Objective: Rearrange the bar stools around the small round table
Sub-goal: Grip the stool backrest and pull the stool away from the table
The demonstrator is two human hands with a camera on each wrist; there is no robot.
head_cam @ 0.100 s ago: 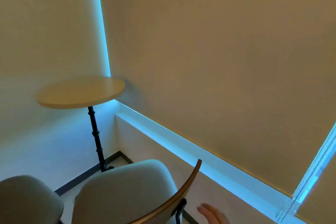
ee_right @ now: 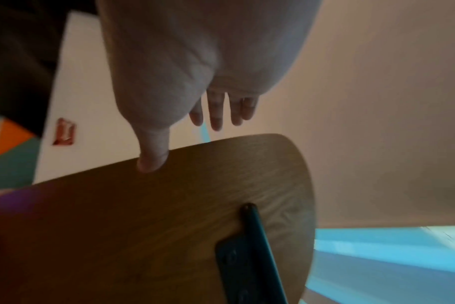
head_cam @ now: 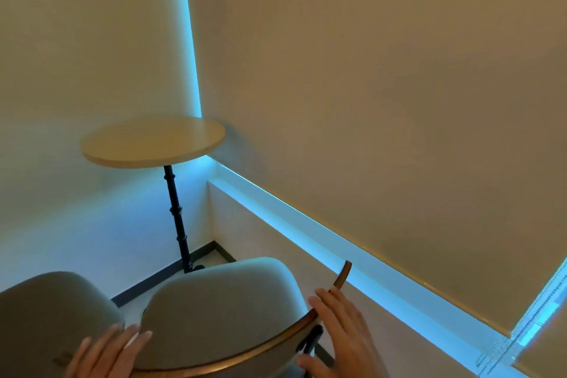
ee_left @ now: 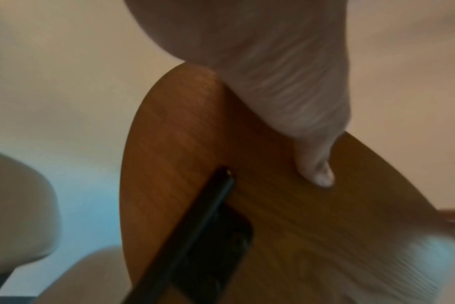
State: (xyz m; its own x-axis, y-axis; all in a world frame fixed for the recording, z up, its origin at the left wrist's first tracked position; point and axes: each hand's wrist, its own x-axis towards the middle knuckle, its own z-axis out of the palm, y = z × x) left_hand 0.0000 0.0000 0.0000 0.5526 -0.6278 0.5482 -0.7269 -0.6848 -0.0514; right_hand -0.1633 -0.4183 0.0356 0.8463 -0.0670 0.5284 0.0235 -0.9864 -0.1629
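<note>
The small round table stands in the corner on a black pole. Two grey padded bar stools are below me: one at the lower left, and one in the middle with a curved wooden back. My left hand lies over the back's left end with its fingers straight. Its thumb presses the wood's outer face. My right hand reaches over the right end. Its fingers are straight above the rim and its thumb touches the wood.
Walls close in on the left and behind the table. A low ledge lit in blue runs along the right wall beside the middle stool. A dark skirting marks the floor edge near the pole's foot.
Both hands have come up to the middle stool's back. A moment ago only the right fingertips showed at the bottom edge, and the left hand was out of view.
</note>
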